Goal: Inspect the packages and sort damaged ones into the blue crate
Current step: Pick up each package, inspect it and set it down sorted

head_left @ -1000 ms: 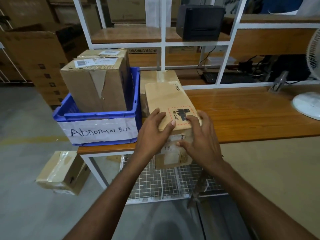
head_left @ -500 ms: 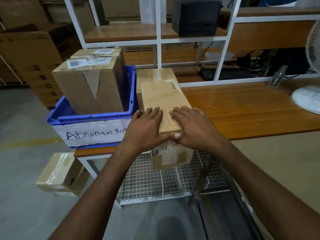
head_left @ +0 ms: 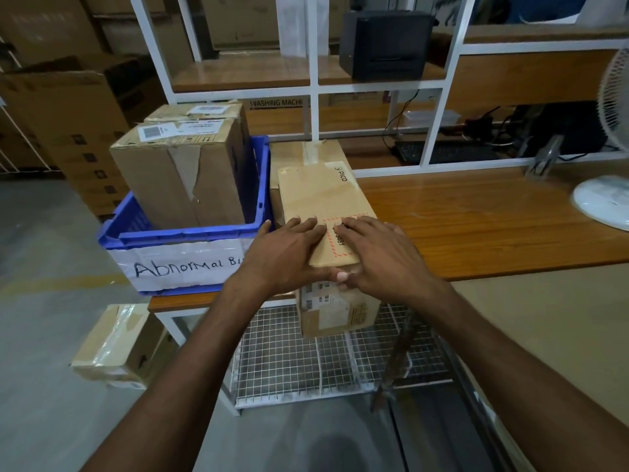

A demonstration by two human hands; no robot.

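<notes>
A long brown cardboard package [head_left: 323, 199] with a red dashed label lies on the wooden table [head_left: 476, 226]; its near end reaches past the front edge. My left hand [head_left: 286, 253] and my right hand [head_left: 381, 257] lie flat on its near top, fingers straight, and the right thumb touches its front face. Left of the package stands the blue crate [head_left: 190, 233], labelled "Abnormal Bin". It holds a torn-taped box [head_left: 183, 175] with a second box [head_left: 200, 112] behind it.
Another taped box [head_left: 306, 151] sits behind the package. A white fan base [head_left: 602, 199] stands at the table's right. A black printer [head_left: 384, 42] is on the white-framed shelf. A wire shelf [head_left: 306, 362] runs under the table, and a box [head_left: 115, 345] lies on the floor.
Both hands slid from gripping the package's near end up onto its top, with the fingers flattening out. The package has barely moved.
</notes>
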